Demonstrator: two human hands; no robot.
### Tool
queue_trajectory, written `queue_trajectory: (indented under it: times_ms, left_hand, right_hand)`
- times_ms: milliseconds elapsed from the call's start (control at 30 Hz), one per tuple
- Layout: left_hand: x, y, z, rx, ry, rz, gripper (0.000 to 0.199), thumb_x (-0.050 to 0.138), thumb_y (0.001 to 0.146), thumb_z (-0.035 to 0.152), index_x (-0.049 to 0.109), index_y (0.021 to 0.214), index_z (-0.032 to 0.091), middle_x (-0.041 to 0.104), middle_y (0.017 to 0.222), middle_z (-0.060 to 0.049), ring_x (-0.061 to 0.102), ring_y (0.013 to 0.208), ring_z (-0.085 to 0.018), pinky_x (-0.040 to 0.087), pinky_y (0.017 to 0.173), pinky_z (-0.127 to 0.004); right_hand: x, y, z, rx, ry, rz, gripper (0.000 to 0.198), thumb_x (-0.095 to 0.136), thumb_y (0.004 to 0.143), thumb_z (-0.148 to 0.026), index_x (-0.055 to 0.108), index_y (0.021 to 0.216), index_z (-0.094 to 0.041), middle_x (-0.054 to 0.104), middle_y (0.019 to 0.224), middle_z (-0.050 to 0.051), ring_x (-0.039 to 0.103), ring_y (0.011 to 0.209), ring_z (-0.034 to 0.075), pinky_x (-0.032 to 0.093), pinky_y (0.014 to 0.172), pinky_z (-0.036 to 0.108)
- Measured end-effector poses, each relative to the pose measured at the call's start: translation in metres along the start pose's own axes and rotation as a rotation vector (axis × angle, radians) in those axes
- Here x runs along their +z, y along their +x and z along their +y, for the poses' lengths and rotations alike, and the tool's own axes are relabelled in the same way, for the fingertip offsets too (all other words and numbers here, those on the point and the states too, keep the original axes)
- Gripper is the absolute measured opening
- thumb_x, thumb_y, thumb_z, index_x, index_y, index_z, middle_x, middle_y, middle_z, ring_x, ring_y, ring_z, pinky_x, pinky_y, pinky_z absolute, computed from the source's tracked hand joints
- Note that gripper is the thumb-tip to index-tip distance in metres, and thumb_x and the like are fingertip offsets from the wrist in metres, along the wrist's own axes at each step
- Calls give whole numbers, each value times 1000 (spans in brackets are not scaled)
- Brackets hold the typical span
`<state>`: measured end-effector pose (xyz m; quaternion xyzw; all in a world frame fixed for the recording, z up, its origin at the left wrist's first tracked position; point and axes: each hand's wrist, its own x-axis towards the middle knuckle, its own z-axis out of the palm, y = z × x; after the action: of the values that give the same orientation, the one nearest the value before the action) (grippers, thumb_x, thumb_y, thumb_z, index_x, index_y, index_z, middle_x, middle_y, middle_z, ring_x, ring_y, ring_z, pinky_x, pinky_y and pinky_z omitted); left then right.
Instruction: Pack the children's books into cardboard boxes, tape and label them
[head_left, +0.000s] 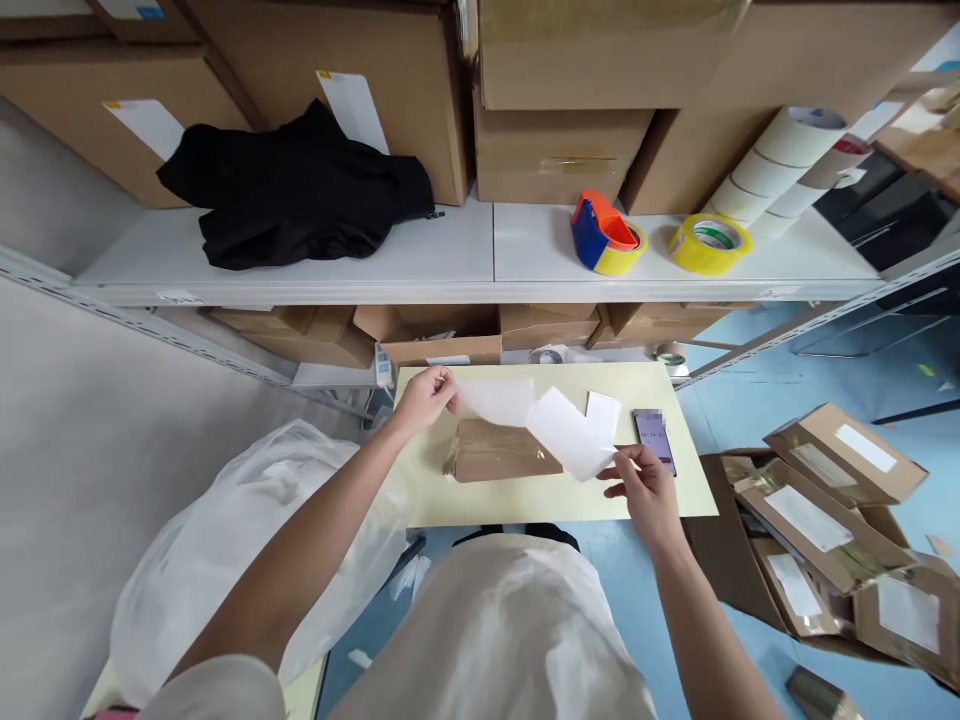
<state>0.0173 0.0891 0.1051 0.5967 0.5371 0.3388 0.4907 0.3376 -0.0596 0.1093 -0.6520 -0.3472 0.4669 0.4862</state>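
Storeroom with a blue floor (787,400). A white shelf (480,262) runs across the back, with big cardboard cartons (420,90) stacked on it. Below and nearer, a small pale-yellow table (525,500) stands in front of the person.

Far left, low: a bulging white plastic bag (225,540) beside the left forearm. On the shelf above it, a crumpled black garment (300,195).

Left hand (426,397): over the table's left rear part, fingers pinched shut on the left end of a white label strip (540,425). The strip hangs in the air, sagging and folded, spanning from one hand to the other.

Under the strip, a small brown taped parcel (499,452) lies flat on the table, roughly at its middle. Whether the strip touches it cannot be told. A loose white slip (604,412) lies just behind, to the right.

Right hand (643,485): near the table's right front edge, thumb and fingertips closed on the strip's right end, other fingers loosely spread. Just beside it, a phone (654,440) lies on the table, screen up.

On the shelf right of centre: an orange-and-blue tape dispenser (604,232), then a yellow tape roll (709,243), then leaning white rolls (780,165).

Far right, on the floor: a heap of labelled cardboard parcels (840,510).
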Motion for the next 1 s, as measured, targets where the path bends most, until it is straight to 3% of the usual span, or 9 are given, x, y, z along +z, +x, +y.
queue_trajectory:
  times_ms: [200,400,533,600,667,733,867,933,1000]
  left_hand:
    - [-32,73,-17,-51,330,254,8,49,83,22,52,76,19,67,66,0,62,57,-12,45,61,-23]
    - [-50,149,-31,-57,534,332,17,46,83,16,62,76,17,69,71,-5,64,68,-16,47,73,-26]
    - [-54,169,-38,-28,600,356,22,44,84,13,66,83,14,70,91,-12,63,92,-23,43,90,-33]
    - [-46,153,-31,5,603,353,22,47,82,13,65,95,12,67,101,-14,60,102,-25,40,97,-36]
    - [-26,115,-14,80,547,329,28,53,81,18,61,108,13,63,109,-13,58,104,-24,40,99,-36]
    - [3,58,12,228,455,186,32,61,78,30,60,108,16,63,103,-9,60,95,-21,45,90,-34]
    - [65,-55,56,444,462,-159,38,76,63,50,62,85,22,64,78,-3,60,74,-19,48,73,-32]
    - [83,-87,62,480,532,-138,27,71,72,45,63,85,22,65,78,-4,61,73,-20,48,71,-34]
    - [88,-100,59,488,545,-91,13,58,84,34,65,86,22,68,81,-5,63,76,-20,48,72,-33]
  right_hand:
    - [-14,4,13,9,0,195,36,66,75,-53,56,83,-20,64,79,3,69,68,20,59,50,30]
    - [-13,3,20,40,-24,176,37,68,74,-54,58,83,-20,65,76,4,70,68,22,61,49,32]
    - [-2,2,15,60,-38,143,36,67,75,-53,59,86,-19,66,74,4,69,71,21,61,52,32]
    - [8,1,8,58,-25,118,35,66,76,-52,60,87,-19,67,75,4,69,72,20,61,53,31]
    - [20,-1,0,44,-5,61,33,65,78,-50,60,86,-19,67,75,4,68,73,19,60,54,30]
    - [33,-3,-8,11,21,-1,30,64,79,-48,60,83,-19,65,72,3,65,69,17,56,53,27]
    - [59,-12,-18,-84,66,-73,27,60,82,-45,57,76,-19,55,59,-2,51,51,10,45,45,23]
    - [70,-18,-20,-119,82,-117,26,59,84,-44,56,75,-19,50,56,-4,45,47,8,41,43,22]
    - [78,-25,-21,-133,91,-170,25,57,85,-43,55,77,-20,48,54,-5,43,47,8,40,43,22]
